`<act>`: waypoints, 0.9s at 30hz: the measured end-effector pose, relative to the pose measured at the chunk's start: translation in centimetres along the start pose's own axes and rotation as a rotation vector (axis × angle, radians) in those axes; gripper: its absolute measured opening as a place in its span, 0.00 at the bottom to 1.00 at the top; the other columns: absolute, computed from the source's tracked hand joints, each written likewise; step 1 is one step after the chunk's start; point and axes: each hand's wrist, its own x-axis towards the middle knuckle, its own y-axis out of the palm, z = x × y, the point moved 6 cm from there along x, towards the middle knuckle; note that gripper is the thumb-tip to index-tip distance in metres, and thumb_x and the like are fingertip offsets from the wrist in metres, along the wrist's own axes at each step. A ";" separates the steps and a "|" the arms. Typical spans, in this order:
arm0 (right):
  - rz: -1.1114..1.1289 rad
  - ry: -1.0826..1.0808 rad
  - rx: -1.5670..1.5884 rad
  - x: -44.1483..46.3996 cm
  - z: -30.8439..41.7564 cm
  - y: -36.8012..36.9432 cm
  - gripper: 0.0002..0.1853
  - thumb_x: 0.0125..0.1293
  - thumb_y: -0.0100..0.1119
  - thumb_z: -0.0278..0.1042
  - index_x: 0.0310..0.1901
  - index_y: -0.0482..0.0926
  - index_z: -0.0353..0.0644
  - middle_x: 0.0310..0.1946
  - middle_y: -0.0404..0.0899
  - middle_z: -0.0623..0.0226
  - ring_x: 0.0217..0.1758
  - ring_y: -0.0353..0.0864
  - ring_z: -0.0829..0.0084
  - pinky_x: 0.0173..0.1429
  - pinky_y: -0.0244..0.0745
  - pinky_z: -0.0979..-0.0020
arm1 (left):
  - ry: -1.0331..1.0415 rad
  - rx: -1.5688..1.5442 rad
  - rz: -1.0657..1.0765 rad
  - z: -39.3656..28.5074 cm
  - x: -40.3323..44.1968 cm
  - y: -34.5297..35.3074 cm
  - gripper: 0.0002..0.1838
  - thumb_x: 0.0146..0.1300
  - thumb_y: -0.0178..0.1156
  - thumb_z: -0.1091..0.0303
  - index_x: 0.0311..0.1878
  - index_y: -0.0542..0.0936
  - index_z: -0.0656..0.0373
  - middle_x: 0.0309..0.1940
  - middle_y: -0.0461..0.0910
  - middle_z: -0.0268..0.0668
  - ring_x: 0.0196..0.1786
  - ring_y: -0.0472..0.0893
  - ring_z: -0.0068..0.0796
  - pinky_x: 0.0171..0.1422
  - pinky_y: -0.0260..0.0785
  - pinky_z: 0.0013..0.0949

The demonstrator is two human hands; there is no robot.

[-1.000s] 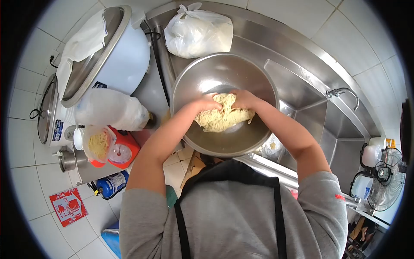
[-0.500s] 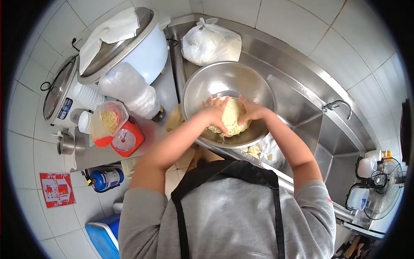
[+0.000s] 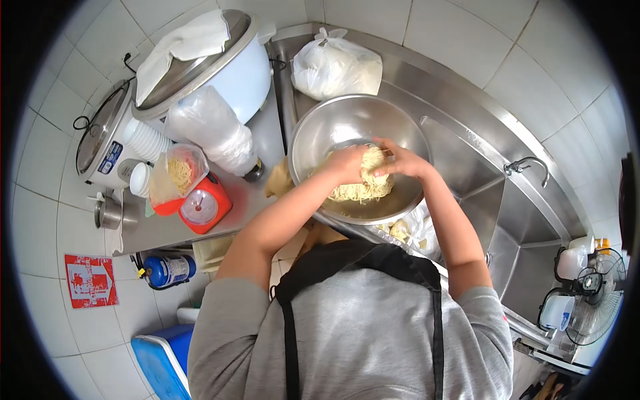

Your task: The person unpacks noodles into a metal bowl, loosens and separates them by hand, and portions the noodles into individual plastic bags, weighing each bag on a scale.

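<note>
Pale yellow noodles (image 3: 362, 192) lie in a loose mound in the large steel bowl (image 3: 320, 133). My left hand (image 3: 348, 165) is at the mound's left side, its fingers curled into the strands and partly hidden. From the right, my right hand (image 3: 405, 163) bends its fingers and thumb round the upper part of the noodles. A bunch of strands shows between the two hands, raised a little above the rest.
A knotted white plastic bag (image 3: 337, 67) sits behind the bowl, and a steel sink (image 3: 467, 157) with a tap (image 3: 527, 165) lies to the right. At left stand a red scale (image 3: 205, 207) with a container of noodles (image 3: 179, 175), stacked white cups (image 3: 147, 141) and a large lidded pot (image 3: 250, 80).
My hands, spread wide over the noodles before, have drawn closer together and closed on the upper strands. The noodle mound looks looser and flatter at the front.
</note>
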 end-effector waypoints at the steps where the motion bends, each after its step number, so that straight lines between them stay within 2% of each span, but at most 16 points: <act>1: 0.013 -0.097 -0.041 -0.9 1.8 0.1 0.53 0.34 0.78 0.45 0.65 0.61 0.45 0.60 0.63 0.53 0.63 0.63 0.55 0.68 0.56 0.65 | 0.034 -0.074 -0.062 -0.2 -0.3 -1.3 0.42 0.36 0.72 0.54 0.56 0.65 0.60 0.40 0.77 0.50 0.46 0.77 0.48 0.49 0.69 0.43; 2: 0.022 -0.225 -0.176 -0.9 2.8 0.6 0.47 0.36 0.77 0.43 0.63 0.65 0.48 0.57 0.64 0.57 0.63 0.63 0.58 0.67 0.57 0.66 | 0.010 -0.115 -0.066 -0.3 -0.4 -2.2 0.42 0.36 0.72 0.54 0.55 0.65 0.60 0.40 0.77 0.51 0.47 0.76 0.49 0.49 0.69 0.43; 4: -0.117 -0.331 -0.210 -1.9 6.4 0.4 0.37 0.39 0.74 0.35 0.56 0.72 0.49 0.47 0.68 0.61 0.57 0.68 0.59 0.62 0.62 0.65 | -0.044 -0.198 -0.062 -1.2 -1.0 -4.6 0.42 0.35 0.73 0.56 0.55 0.65 0.60 0.42 0.76 0.51 0.48 0.76 0.49 0.50 0.69 0.43; 5: -0.153 -0.349 -0.243 -2.3 8.1 0.1 0.33 0.39 0.72 0.32 0.53 0.74 0.48 0.44 0.68 0.61 0.54 0.68 0.59 0.59 0.63 0.65 | 0.032 -0.229 -0.164 -1.5 -1.3 -5.6 0.44 0.34 0.75 0.55 0.54 0.63 0.61 0.44 0.76 0.51 0.50 0.76 0.50 0.52 0.69 0.43; 7: -0.221 -0.379 -0.308 -3.0 10.5 -0.2 0.26 0.39 0.69 0.27 0.46 0.78 0.47 0.39 0.68 0.61 0.49 0.70 0.60 0.55 0.66 0.64 | 0.111 -0.239 -0.211 -2.1 -1.6 -6.7 0.47 0.33 0.76 0.57 0.57 0.60 0.60 0.50 0.71 0.51 0.54 0.72 0.51 0.56 0.66 0.44; 8: -0.259 -0.430 -0.334 -3.1 11.1 0.1 0.24 0.39 0.67 0.25 0.44 0.78 0.46 0.38 0.68 0.61 0.48 0.70 0.59 0.53 0.66 0.64 | 0.150 -0.244 -0.237 -2.5 -1.7 -7.3 0.49 0.33 0.76 0.58 0.58 0.58 0.60 0.53 0.69 0.51 0.56 0.70 0.52 0.58 0.64 0.45; 9: -0.296 -0.483 -0.362 -3.2 11.8 0.5 0.22 0.39 0.65 0.24 0.42 0.78 0.45 0.37 0.68 0.61 0.47 0.71 0.58 0.52 0.67 0.64 | 0.105 -0.261 -0.193 -2.9 -1.9 -7.6 0.55 0.32 0.77 0.60 0.63 0.52 0.60 0.58 0.63 0.51 0.62 0.65 0.50 0.65 0.58 0.45; 12: -0.393 -0.546 -0.387 -3.1 12.6 0.5 0.19 0.39 0.62 0.21 0.38 0.78 0.42 0.36 0.69 0.60 0.44 0.71 0.58 0.50 0.68 0.63 | 0.253 -0.458 -0.241 -1.5 -1.9 -7.5 0.60 0.31 0.79 0.57 0.65 0.49 0.60 0.59 0.62 0.50 0.64 0.64 0.47 0.68 0.55 0.45; 13: -0.422 -0.538 -0.365 -3.0 12.6 0.3 0.19 0.39 0.62 0.21 0.38 0.78 0.42 0.36 0.69 0.60 0.44 0.71 0.58 0.50 0.68 0.64 | 0.189 -0.324 -0.265 -0.7 -2.3 -7.4 0.63 0.30 0.79 0.56 0.66 0.47 0.62 0.58 0.64 0.50 0.64 0.64 0.43 0.69 0.54 0.40; 16: -0.452 -0.476 -0.213 -2.2 11.8 -0.8 0.20 0.40 0.62 0.20 0.41 0.77 0.42 0.38 0.72 0.61 0.45 0.74 0.61 0.51 0.69 0.67 | -0.073 -0.613 -0.006 1.4 -2.5 -4.4 0.60 0.30 0.79 0.57 0.65 0.51 0.64 0.56 0.67 0.49 0.61 0.68 0.42 0.66 0.58 0.36; 17: -0.450 -0.454 -0.135 -1.9 11.1 -1.2 0.21 0.41 0.62 0.20 0.42 0.76 0.41 0.40 0.73 0.62 0.46 0.74 0.63 0.52 0.69 0.68 | -0.042 -0.656 -0.095 2.2 -2.1 -3.5 0.52 0.36 0.77 0.60 0.61 0.57 0.67 0.53 0.71 0.48 0.57 0.71 0.38 0.62 0.62 0.32; 20: -0.404 -0.354 0.118 -1.0 7.8 -2.9 0.26 0.50 0.63 0.23 0.54 0.70 0.37 0.48 0.74 0.61 0.52 0.74 0.71 0.56 0.68 0.72 | -0.058 -0.952 -0.159 3.6 -1.3 -1.8 0.41 0.42 0.72 0.65 0.58 0.61 0.68 0.51 0.72 0.46 0.55 0.73 0.34 0.58 0.65 0.31; 21: -0.403 -0.316 0.166 -0.5 5.9 -3.2 0.26 0.53 0.62 0.23 0.56 0.68 0.36 0.50 0.74 0.60 0.52 0.73 0.71 0.57 0.68 0.72 | -0.096 -0.919 -0.219 2.5 -1.7 -3.1 0.33 0.49 0.65 0.72 0.58 0.63 0.67 0.51 0.72 0.45 0.54 0.73 0.32 0.58 0.65 0.29; 23: -0.420 -0.241 0.237 -0.3 4.4 -2.8 0.26 0.61 0.58 0.28 0.60 0.65 0.35 0.52 0.74 0.57 0.53 0.73 0.72 0.57 0.68 0.73 | -0.106 -1.056 -0.311 2.1 -1.1 -3.6 0.31 0.50 0.63 0.73 0.58 0.62 0.67 0.50 0.72 0.44 0.53 0.73 0.31 0.57 0.65 0.30; 24: -0.543 -0.283 0.079 0.6 2.8 -2.7 0.25 0.60 0.60 0.34 0.58 0.67 0.37 0.51 0.73 0.53 0.55 0.73 0.63 0.58 0.66 0.68 | -0.112 -1.125 -0.359 2.1 -0.7 -3.8 0.30 0.51 0.62 0.74 0.58 0.62 0.66 0.50 0.72 0.44 0.53 0.73 0.30 0.57 0.65 0.30; 27: -0.702 -0.459 -0.266 -1.8 8.7 0.2 0.18 0.63 0.55 0.37 0.51 0.70 0.37 0.43 0.71 0.51 0.50 0.70 0.52 0.57 0.64 0.61 | -0.054 -1.188 -0.512 2.0 -0.3 -3.9 0.23 0.58 0.59 0.73 0.56 0.64 0.61 0.46 0.73 0.38 0.50 0.72 0.27 0.56 0.65 0.28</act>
